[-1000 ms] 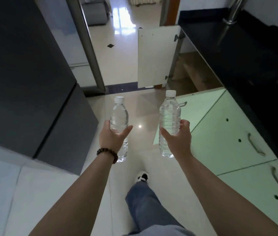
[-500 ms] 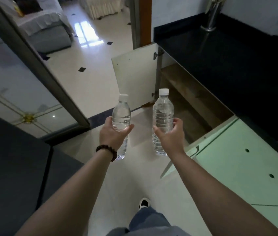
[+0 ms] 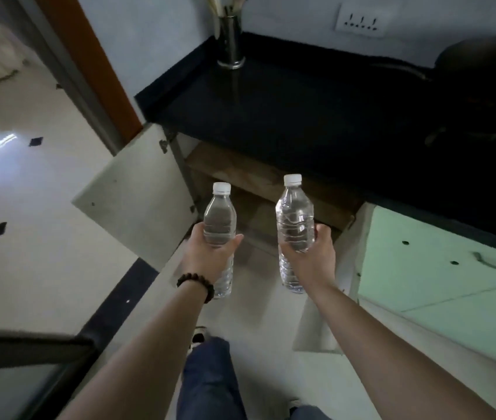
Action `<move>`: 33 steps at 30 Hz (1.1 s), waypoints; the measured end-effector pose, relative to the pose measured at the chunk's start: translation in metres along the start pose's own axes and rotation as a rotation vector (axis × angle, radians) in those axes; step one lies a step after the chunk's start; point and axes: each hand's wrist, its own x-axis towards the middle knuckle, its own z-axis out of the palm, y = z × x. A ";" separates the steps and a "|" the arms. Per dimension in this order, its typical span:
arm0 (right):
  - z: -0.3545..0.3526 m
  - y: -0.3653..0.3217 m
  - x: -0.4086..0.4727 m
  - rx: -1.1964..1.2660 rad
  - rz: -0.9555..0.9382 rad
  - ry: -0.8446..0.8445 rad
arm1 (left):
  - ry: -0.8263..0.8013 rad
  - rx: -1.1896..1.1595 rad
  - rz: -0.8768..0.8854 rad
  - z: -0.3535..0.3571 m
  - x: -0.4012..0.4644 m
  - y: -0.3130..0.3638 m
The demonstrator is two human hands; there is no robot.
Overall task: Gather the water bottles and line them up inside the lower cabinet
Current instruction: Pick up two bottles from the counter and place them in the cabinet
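Note:
My left hand (image 3: 208,256) grips a clear water bottle with a white cap (image 3: 220,218), held upright. My right hand (image 3: 310,259) grips a second, slightly larger clear bottle with a white cap (image 3: 295,219), also upright. Both bottles hang in the air just in front of the open lower cabinet (image 3: 258,189), whose wooden shelf and dark inside show behind them. The cabinet's pale door (image 3: 140,201) stands swung open to the left.
A black countertop (image 3: 316,116) runs above the cabinet, with a metal utensil holder (image 3: 231,40) at its back. Pale green cabinet doors with handles (image 3: 440,268) lie to the right, one partly open. Tiled floor spreads left; my leg and shoe (image 3: 207,374) are below.
I have walked closer and turned right, so the open cabinet now sits directly ahead behind the bottles. Both hands still hold their bottles upright at the same spacing.

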 end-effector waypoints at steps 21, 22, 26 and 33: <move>0.132 0.007 0.084 -0.003 0.247 0.315 | -0.403 0.199 -0.008 0.037 0.209 -0.027; 0.139 0.021 0.092 -0.008 0.255 0.321 | -0.412 0.190 -0.019 0.051 0.216 -0.037; 0.170 0.087 0.135 0.023 0.239 0.340 | -0.437 0.107 -0.074 0.113 0.256 -0.087; 0.197 0.174 0.238 0.171 0.099 0.407 | -0.704 -0.058 0.014 0.217 0.338 -0.127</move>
